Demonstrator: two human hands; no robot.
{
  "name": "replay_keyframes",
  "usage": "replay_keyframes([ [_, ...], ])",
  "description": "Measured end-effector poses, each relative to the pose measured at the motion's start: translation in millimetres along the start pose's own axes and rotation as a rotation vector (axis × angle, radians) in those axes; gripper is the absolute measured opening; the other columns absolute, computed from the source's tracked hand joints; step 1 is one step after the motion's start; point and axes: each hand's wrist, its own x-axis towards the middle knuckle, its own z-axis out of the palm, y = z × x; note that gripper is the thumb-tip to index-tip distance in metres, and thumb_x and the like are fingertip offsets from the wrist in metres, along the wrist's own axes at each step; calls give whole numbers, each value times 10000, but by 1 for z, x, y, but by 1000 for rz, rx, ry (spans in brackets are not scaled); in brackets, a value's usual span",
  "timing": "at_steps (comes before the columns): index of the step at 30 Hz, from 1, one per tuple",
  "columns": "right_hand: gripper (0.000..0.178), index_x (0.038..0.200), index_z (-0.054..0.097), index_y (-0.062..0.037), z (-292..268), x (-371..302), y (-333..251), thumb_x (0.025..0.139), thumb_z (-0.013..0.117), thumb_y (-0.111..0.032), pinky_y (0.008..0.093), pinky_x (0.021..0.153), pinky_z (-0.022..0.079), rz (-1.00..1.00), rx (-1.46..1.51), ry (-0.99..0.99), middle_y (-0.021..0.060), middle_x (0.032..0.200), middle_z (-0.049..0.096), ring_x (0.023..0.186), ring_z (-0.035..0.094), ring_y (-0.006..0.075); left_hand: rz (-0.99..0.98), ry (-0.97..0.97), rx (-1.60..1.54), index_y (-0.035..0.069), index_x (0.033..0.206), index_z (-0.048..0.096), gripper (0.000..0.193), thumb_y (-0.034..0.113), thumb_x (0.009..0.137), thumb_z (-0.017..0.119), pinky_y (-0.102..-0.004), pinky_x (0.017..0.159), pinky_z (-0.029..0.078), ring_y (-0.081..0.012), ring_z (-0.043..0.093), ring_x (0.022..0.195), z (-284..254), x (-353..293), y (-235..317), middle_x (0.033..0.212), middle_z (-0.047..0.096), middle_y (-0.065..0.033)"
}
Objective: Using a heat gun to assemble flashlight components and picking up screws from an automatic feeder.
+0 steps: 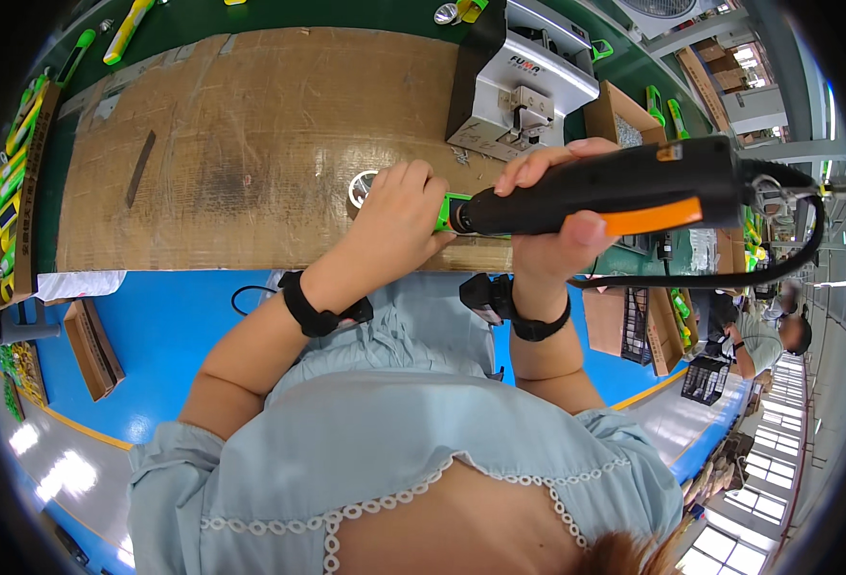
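My right hand [562, 196] is wrapped round a thick black electric screwdriver [624, 187] with an orange stripe, held nearly level. Its cable loops away from the rear end at the right. The screwdriver's tip meets a bright green flashlight body [449, 213] lying on the cardboard sheet. Over that body my left hand [396, 216] is closed, pressing it down, and most of it is hidden under the fingers. A round white-rimmed head [361, 188] shows just left of this hand. Where the tip enters the body cannot be made out.
Brown cardboard [251, 144] covers the green bench. A metal screw-feeding machine [528, 91] stands beyond my right hand, loose screws [463, 155] near its base. Beside it is an open carton [624, 120]. Yellow-green flashlights fill a box [25, 192] at far left. A co-worker [773, 335] sits at right.
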Motion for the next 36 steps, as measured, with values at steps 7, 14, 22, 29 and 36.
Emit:
replay_keyframes([
  [7, 590, 1062, 397, -53, -2, -8, 5, 695, 759, -340, 293, 632, 470, 81, 153, -50, 114, 801, 535, 693, 543, 192, -4, -7, -11, 0, 908, 528, 455, 166, 573, 786, -382, 792, 380, -307, 462, 927, -1, 0, 1, 943, 462, -147],
  [14, 571, 1043, 396, -36, -3, -8, 6, 700, 753, -320, 280, 630, 465, 103, 142, -29, 105, 811, 527, 702, 543, 181, -48, -53, 25, 32, 1019, 527, 495, 178, 615, 773, -412, 828, 365, -330, 452, 987, -4, -2, 6, 1020, 464, -147],
  [22, 610, 1031, 418, -18, -10, 14, -10, 707, 742, -420, 297, 574, 488, -64, 128, -9, 116, 749, 553, 629, 562, 189, -63, -88, 88, 11, 1022, 522, 521, 206, 610, 774, -406, 833, 366, -328, 449, 985, -7, -2, 4, 1021, 472, -148],
  [29, 472, 1030, 445, 11, -35, 72, -18, 808, 673, -337, 294, 546, 479, -422, -130, 157, 136, 714, 572, 569, 562, 202, -7, -115, 68, -21, 1049, 510, 483, 115, 639, 725, -414, 856, 367, -345, 447, 998, -14, -3, 7, 1049, 470, -178],
  [36, 399, 987, 452, 16, -46, 99, 4, 835, 639, -301, 316, 511, 483, -463, -230, 234, 150, 682, 559, 551, 564, 220, 15, -148, 106, -29, 1070, 492, 470, 75, 651, 676, -424, 884, 356, -362, 446, 1017, -16, -4, 8, 1074, 470, -199],
])
